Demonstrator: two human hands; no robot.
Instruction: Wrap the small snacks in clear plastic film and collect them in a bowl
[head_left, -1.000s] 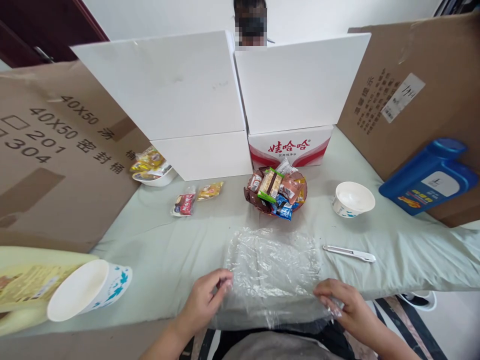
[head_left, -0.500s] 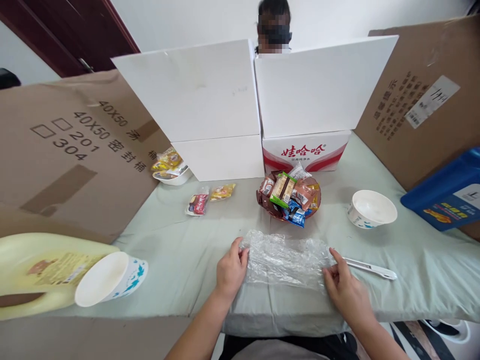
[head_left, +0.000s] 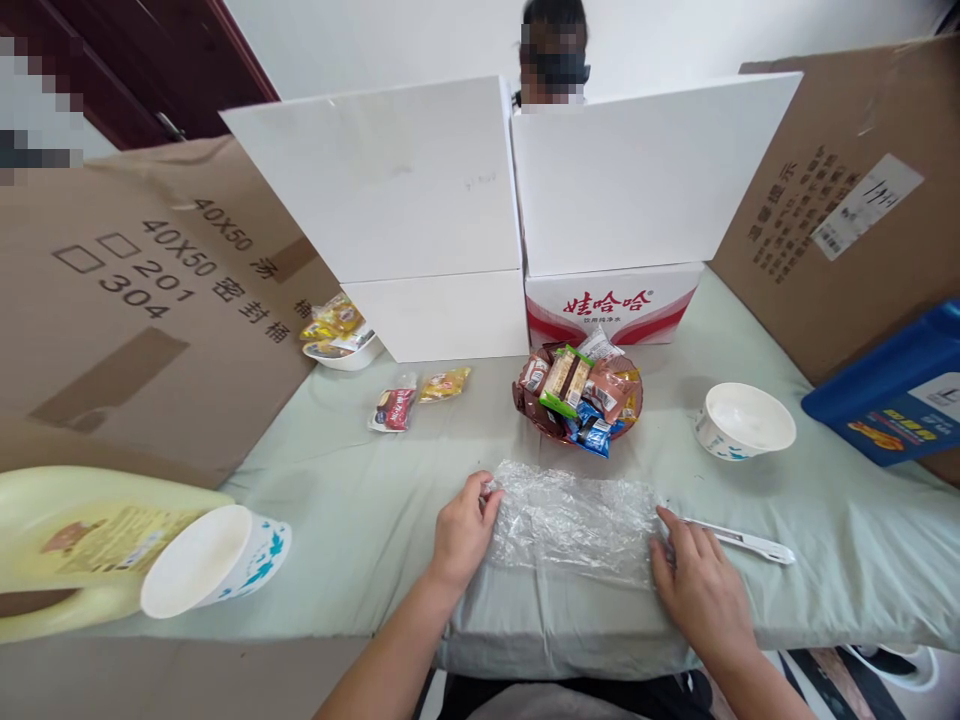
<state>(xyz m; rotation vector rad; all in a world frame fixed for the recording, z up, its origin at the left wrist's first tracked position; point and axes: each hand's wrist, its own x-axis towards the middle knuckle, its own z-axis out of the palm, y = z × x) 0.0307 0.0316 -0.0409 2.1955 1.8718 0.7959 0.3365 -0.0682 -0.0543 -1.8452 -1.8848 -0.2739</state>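
Note:
A sheet of clear plastic wrap (head_left: 574, 520), folded double, lies flat on the pale green cloth in front of me. My left hand (head_left: 461, 535) pinches its left edge with fingers and thumb. My right hand (head_left: 697, 590) rests on the cloth with its fingertips pressing the wrap's right edge. Just behind the wrap stands a reddish glass bowl (head_left: 577, 395) piled with wrapped snacks.
A white utility knife (head_left: 739, 543) lies beside my right hand. White paper bowls sit at right (head_left: 742, 420), tipped at left (head_left: 214, 555) and behind left with snacks (head_left: 341, 345). Two loose snack packets (head_left: 416, 395), a yellow jug (head_left: 75, 545), a blue jug (head_left: 892, 395), white boxes and cardboard sheets surround the table. A person sits behind the boxes.
The wrap, first spread open with its near edge over the table's front, has been folded away from me into a narrower strip; both hands now hold its ends flat.

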